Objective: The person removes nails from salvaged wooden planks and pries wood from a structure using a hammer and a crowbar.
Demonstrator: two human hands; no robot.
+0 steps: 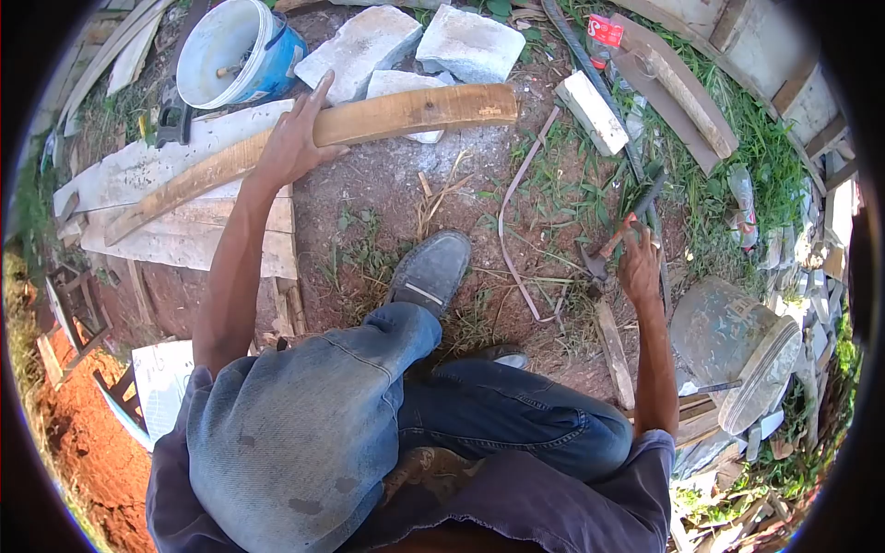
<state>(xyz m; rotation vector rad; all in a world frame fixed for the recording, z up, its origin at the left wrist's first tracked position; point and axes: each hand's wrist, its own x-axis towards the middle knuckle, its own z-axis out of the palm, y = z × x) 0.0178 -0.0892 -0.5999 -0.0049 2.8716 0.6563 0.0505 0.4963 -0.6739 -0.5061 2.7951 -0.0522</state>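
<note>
My left hand [293,147] is closed around a long, slightly curved wooden plank [419,109], fingers over its far edge and thumb along the near one. The plank's right end lies over pale blocks, and its left part crosses whitish boards [184,175]. On the right, my right hand [639,263] grips what looks like a hammer [612,241] near the ground. Its metal head points left and down, and a dark end sticks up past my fingers. Just below the head lies a narrow wooden stick [611,355].
Stone-like blocks [472,43] sit behind the plank, near a blue-and-white bucket [263,69]. A handsaw [172,124] rests by the boards. Another block [592,112], a dark strip, a curved wood piece [687,101] and plastic bottles lie right. A dirty bucket [728,323] lies tipped beside my right arm.
</note>
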